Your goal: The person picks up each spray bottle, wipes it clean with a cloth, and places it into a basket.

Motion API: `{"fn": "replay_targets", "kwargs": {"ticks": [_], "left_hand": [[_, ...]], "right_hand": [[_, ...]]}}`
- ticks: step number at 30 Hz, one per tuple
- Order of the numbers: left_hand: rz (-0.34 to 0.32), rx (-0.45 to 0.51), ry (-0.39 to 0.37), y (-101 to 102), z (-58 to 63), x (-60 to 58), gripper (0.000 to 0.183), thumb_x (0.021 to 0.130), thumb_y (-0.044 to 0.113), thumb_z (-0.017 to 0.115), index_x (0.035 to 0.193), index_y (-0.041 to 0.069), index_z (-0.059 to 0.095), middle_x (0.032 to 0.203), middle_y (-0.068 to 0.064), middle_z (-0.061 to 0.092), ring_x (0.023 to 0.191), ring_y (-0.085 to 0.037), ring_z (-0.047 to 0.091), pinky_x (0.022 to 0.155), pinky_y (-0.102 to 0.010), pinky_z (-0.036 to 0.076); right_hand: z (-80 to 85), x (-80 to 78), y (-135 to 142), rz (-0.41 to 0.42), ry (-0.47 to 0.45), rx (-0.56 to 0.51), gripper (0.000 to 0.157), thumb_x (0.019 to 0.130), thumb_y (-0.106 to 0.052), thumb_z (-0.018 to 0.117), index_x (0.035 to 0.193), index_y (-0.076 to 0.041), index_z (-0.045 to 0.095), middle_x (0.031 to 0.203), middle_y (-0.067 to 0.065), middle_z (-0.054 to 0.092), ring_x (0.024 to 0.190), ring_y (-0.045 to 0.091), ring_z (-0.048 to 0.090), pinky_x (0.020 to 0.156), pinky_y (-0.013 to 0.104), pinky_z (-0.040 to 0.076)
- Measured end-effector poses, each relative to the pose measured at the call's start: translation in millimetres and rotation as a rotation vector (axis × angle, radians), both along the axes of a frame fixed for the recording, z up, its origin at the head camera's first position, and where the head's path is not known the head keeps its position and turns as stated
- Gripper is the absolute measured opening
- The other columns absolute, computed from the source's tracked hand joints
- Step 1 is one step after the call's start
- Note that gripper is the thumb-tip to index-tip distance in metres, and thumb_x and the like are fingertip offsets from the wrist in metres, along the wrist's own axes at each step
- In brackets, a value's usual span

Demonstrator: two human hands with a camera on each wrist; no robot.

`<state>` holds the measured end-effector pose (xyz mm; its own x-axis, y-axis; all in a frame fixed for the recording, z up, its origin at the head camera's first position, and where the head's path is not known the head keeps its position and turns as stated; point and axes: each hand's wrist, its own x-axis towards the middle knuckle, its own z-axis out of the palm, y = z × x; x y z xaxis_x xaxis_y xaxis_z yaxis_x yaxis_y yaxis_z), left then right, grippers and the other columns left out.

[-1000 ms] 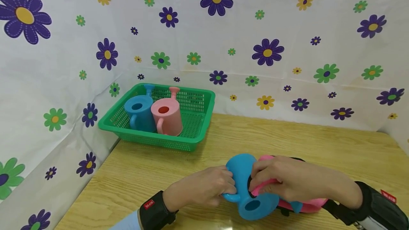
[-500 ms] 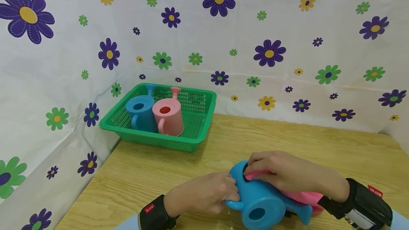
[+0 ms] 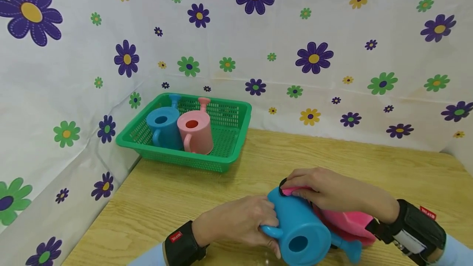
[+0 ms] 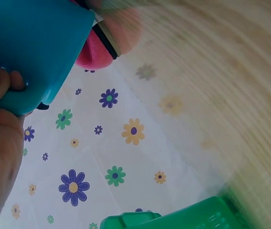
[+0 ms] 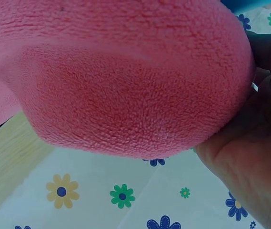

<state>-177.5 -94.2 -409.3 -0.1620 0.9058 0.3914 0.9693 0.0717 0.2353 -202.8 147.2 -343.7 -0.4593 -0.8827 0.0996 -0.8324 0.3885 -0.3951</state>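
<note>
In the head view my left hand (image 3: 245,218) grips the handle of a blue watering can (image 3: 303,227). The can lies tipped on its side, top hole facing me, spout out to the right. My right hand (image 3: 329,188) pinches a pink fleecy cloth (image 3: 351,223) with black edging and presses it against the can near its base. The rest of the cloth hangs behind the can. The left wrist view shows curled fingers (image 4: 2,86) at the blue wall. Up close in the right wrist view, the cloth (image 5: 125,95) covers much of the hand's work.
A green basket (image 3: 173,160) stands at the back left of the wooden table (image 3: 177,192). Inside it are a blue watering can (image 3: 166,130) and a pink watering can (image 3: 197,134), both upright. A flower-patterned sheet (image 3: 221,24) hangs behind the table.
The blue can has turned in my left hand, so its spout now shows at the right. My right hand has slid the cloth up the can's side toward its base.
</note>
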Motion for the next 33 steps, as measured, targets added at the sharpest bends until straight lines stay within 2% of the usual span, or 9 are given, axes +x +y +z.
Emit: {"fn": "replay_targets", "kwargs": {"ticks": [12,18,22,26,30,33], "left_hand": [[0.013,0.000,0.013,0.9,-1.8,1.6,0.051,0.077,0.048,0.076,0.054,0.017,0.043,0.051,0.007,0.032,0.056,-0.003,0.037,0.071,-0.017,0.034],[0.007,0.017,0.031,1.8,-2.8,1.2,0.053,0.077,0.048,0.076,0.052,0.017,0.041,0.049,0.007,0.033,0.054,-0.003,0.036,0.067,-0.018,0.033],[0.009,0.037,0.031,2.3,-4.8,1.1,0.054,0.077,0.048,0.075,0.052,0.017,0.039,0.049,0.007,0.031,0.053,-0.003,0.034,0.065,-0.018,0.031],[0.019,0.049,0.049,1.3,-6.0,0.5,0.056,0.077,0.050,0.074,0.052,0.017,0.037,0.049,0.007,0.029,0.053,-0.004,0.032,0.064,-0.018,0.030],[0.039,0.045,0.035,-0.7,-6.6,-0.5,0.054,0.078,0.050,0.073,0.052,0.016,0.039,0.048,0.006,0.031,0.055,-0.003,0.035,0.066,-0.020,0.031],[0.053,0.043,0.037,-1.2,-6.6,-0.8,0.052,0.078,0.050,0.072,0.052,0.016,0.042,0.048,0.007,0.034,0.056,-0.002,0.037,0.067,-0.020,0.032]], "right_hand": [[-2.1,1.8,-0.7,-0.004,0.019,-0.015,0.028,0.096,-0.007,0.059,0.122,-0.010,0.066,0.116,0.002,0.067,0.106,0.015,0.062,0.086,0.040,0.058],[-3.7,1.7,-1.9,-0.016,0.040,-0.018,0.027,0.095,-0.008,0.060,0.122,-0.011,0.067,0.115,0.001,0.067,0.105,0.014,0.062,0.086,0.041,0.058],[-0.2,4.4,-0.3,-0.012,0.028,0.004,0.028,0.094,-0.008,0.061,0.121,-0.012,0.067,0.117,0.002,0.067,0.106,0.016,0.062,0.087,0.042,0.057],[5.1,10.5,2.1,-0.014,-0.024,0.038,0.030,0.093,-0.007,0.062,0.122,-0.015,0.067,0.118,0.000,0.067,0.107,0.015,0.061,0.087,0.042,0.057],[10.4,17.2,4.4,-0.016,-0.060,0.064,0.031,0.093,-0.006,0.062,0.122,-0.017,0.067,0.119,-0.002,0.066,0.108,0.014,0.060,0.089,0.041,0.056],[14.1,21.5,6.5,0.011,-0.062,0.045,0.033,0.090,-0.003,0.064,0.120,-0.018,0.068,0.119,-0.002,0.066,0.108,0.014,0.060,0.088,0.043,0.056]]}}
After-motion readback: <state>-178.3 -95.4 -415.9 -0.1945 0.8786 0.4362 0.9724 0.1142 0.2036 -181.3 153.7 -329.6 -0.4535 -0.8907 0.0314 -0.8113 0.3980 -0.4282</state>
